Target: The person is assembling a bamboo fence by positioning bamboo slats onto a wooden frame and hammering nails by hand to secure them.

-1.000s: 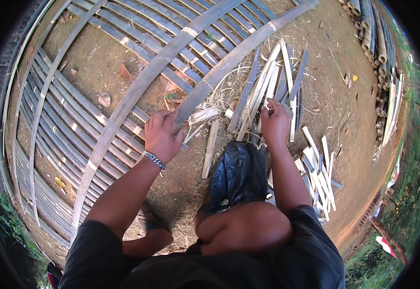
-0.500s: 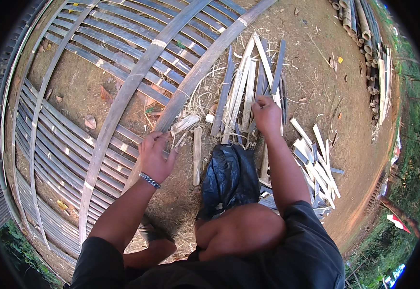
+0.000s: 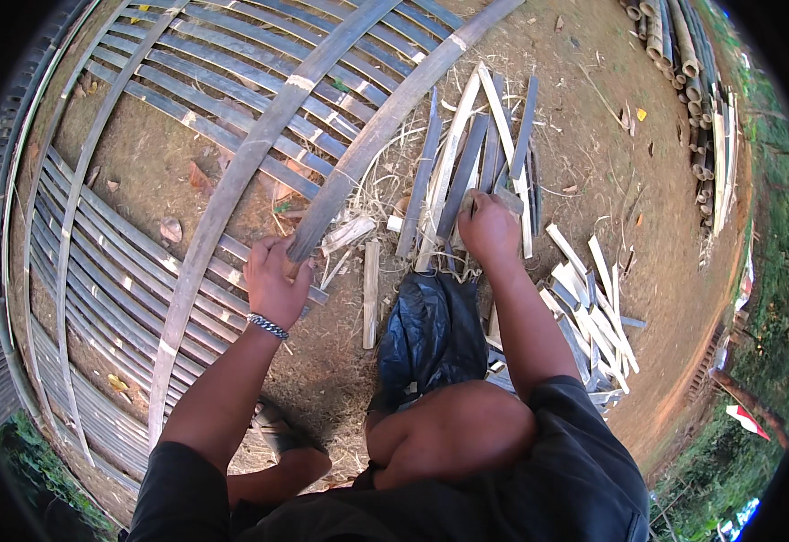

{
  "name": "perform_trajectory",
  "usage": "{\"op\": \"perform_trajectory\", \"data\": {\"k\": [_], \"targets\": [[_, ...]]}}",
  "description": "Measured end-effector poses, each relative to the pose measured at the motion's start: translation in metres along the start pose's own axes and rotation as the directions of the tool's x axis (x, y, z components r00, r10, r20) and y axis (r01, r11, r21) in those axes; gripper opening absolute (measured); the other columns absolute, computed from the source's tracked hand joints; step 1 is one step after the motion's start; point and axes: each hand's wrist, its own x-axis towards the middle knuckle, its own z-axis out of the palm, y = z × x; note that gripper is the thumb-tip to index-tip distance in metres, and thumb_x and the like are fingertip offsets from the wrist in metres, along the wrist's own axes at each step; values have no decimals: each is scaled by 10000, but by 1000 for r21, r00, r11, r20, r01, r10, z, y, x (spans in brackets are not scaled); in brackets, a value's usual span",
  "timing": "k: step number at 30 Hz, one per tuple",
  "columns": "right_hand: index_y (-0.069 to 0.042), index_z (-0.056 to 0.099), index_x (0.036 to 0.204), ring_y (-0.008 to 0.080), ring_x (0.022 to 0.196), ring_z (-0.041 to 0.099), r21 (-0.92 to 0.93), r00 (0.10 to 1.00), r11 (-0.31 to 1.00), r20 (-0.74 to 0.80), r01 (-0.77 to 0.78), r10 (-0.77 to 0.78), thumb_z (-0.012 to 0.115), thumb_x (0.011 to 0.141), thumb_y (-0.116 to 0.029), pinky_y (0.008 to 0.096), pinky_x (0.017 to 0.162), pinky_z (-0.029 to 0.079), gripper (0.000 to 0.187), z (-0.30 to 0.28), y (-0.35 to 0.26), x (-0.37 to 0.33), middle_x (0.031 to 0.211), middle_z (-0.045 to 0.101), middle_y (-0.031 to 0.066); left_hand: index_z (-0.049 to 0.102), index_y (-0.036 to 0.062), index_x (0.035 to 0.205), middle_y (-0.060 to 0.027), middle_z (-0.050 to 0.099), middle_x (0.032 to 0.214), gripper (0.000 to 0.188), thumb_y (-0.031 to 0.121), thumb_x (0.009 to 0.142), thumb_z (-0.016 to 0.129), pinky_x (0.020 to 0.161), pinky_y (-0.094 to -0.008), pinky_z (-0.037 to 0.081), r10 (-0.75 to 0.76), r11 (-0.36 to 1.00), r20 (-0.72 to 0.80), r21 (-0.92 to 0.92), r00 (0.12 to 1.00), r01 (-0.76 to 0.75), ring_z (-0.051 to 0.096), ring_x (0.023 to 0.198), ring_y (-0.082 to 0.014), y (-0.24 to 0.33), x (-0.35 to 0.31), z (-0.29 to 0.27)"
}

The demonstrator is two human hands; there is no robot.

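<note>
Compared with half a second ago, the left hand (image 3: 273,282) is a little more to the left, and the near end of a wide strip (image 3: 378,144) now shows between its thumb and fingers. This hand holds the strip by that end; the strip runs from there away to the top of the view. The right hand (image 3: 489,230) has come slightly lower and nearer to the body. Its fingers are curled narrow around a flat piece (image 3: 509,200), which is mostly hidden, so its kind cannot be told. Just beside this hand, one dark stick (image 3: 463,176) now lies where pale sticks were seen before.

Counting the things, there are two hands, and one chain bracelet (image 3: 269,326) on the left wrist. One black plastic sheet (image 3: 435,321) covers part of the leg. One pale stick (image 3: 370,294) lies alone on the ground (image 3: 336,339), left of the sheet. One pile of cut sticks (image 3: 593,312) is to the right of the right forearm, and one stack of round poles (image 3: 679,45) is at the upper right.
</note>
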Motion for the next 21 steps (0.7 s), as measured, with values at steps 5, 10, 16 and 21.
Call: {"op": "perform_trajectory", "data": {"k": [5, 10, 16, 21], "targets": [[-50, 610, 1340, 406, 1060, 697, -139, 996, 990, 84, -7, 19, 658, 900, -288, 488, 939, 553, 503, 5, -8, -8, 1230, 684, 218, 675, 75, 1232, -120, 585, 1222, 458, 230, 814, 779, 1003, -459, 426, -24, 1000, 33, 2, 999, 24, 575, 1153, -326, -5, -4, 3], [-38, 627, 1311, 375, 1053, 710, 65, 997, 995, 12, -81, 80, 700, 866, -265, 461, 912, 564, 504, 16, 5, -9, 1117, 732, 231, 680, 79, 1226, -122, 597, 1209, 438, 229, 824, 767, 1007, -459, 425, 8, 1000, 3, 20, 1000, -8, 577, 1157, -327, -8, -6, 5], [-71, 662, 1165, 152, 863, 685, 827, 952, 474, 281, -304, 121, 686, 946, -190, 343, 753, 579, 250, 23, 60, -12, 963, 720, 50, 676, 84, 1228, -123, 614, 1203, 449, 234, 817, 778, 1006, -465, 428, -44, 999, 10, -13, 999, 44, 585, 1154, -329, -12, -7, 4], [-92, 636, 1130, 84, 828, 632, 938, 951, 183, 306, -294, -42, 624, 1026, -161, 299, 729, 575, 125, 7, 55, -47, 967, 658, -35, 664, 81, 1264, -157, 650, 1208, 518, 241, 795, 815, 992, -478, 454, -28, 993, 59, 119, 998, 21, 603, 1163, -355, -22, -6, 1]]}}
